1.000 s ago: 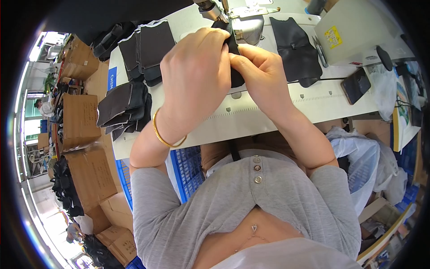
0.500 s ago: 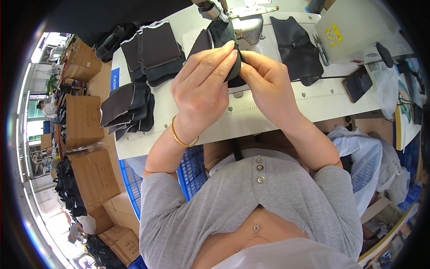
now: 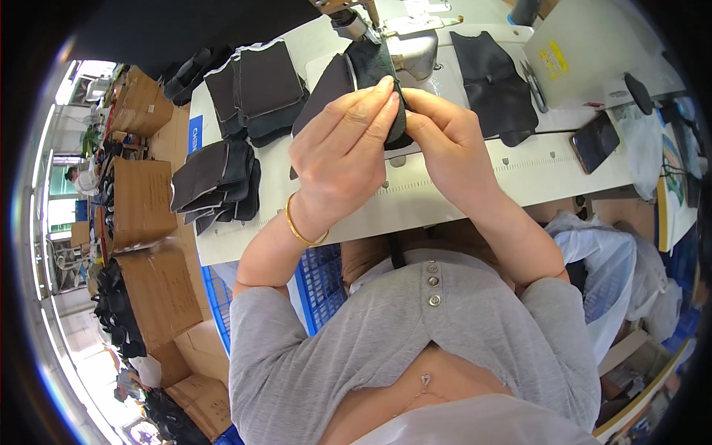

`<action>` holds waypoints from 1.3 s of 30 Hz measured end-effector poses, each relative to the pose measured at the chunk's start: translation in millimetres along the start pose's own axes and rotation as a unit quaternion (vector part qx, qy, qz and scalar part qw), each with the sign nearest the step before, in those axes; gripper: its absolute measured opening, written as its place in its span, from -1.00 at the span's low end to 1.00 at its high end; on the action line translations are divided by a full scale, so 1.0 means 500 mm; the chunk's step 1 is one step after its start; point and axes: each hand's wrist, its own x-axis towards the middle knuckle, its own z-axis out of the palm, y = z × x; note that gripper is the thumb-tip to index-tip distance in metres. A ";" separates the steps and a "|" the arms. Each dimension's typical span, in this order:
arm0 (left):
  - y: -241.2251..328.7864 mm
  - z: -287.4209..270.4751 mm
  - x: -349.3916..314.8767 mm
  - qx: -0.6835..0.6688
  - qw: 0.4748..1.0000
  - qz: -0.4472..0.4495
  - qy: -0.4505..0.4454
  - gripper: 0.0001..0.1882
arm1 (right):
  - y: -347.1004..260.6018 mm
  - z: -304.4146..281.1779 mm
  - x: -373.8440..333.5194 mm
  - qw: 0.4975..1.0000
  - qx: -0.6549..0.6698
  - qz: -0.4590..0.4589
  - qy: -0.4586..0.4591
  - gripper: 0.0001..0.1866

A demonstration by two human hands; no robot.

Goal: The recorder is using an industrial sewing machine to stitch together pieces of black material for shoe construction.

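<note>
Both hands meet at a dark fabric piece [image 3: 371, 63] just in front of the sewing machine's needle area [image 3: 372, 31]. My left hand [image 3: 341, 141], with a gold bangle on its wrist, pinches the near edge of the piece between thumb and fingers. My right hand [image 3: 445, 133] grips the same edge from the right, thumb and forefinger pressed together. The far end of the piece reaches up to the machine's presser area. Part of the fabric spreads out left of my left hand, and the fingers hide some of the edge.
Stacks of cut dark panels [image 3: 271, 81] and a smaller pile [image 3: 215, 178] lie on the left of the table. A black panel [image 3: 495, 85], scissors [image 3: 533, 87] and a phone [image 3: 595, 142] lie to the right. Below are blue crates [image 3: 320, 282]; cardboard boxes [image 3: 141, 200] stand at left.
The hands have shifted slightly nearer and to the right, still pinching the fabric edge. More of the dark piece shows left of my left hand.
</note>
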 end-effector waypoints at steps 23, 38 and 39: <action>-0.007 0.013 0.011 0.039 0.999 0.027 0.006 -0.66 | -0.004 -0.009 0.013 1.000 0.001 0.019 -0.009 -0.65; -0.014 0.018 0.024 0.048 0.999 -0.009 -0.003 -0.58 | 0.017 0.001 0.050 0.998 0.058 -0.025 0.022 -0.74; -0.015 0.017 0.024 0.051 0.999 -0.013 -0.007 -0.58 | 0.021 0.000 0.054 0.998 0.058 -0.035 0.015 -0.75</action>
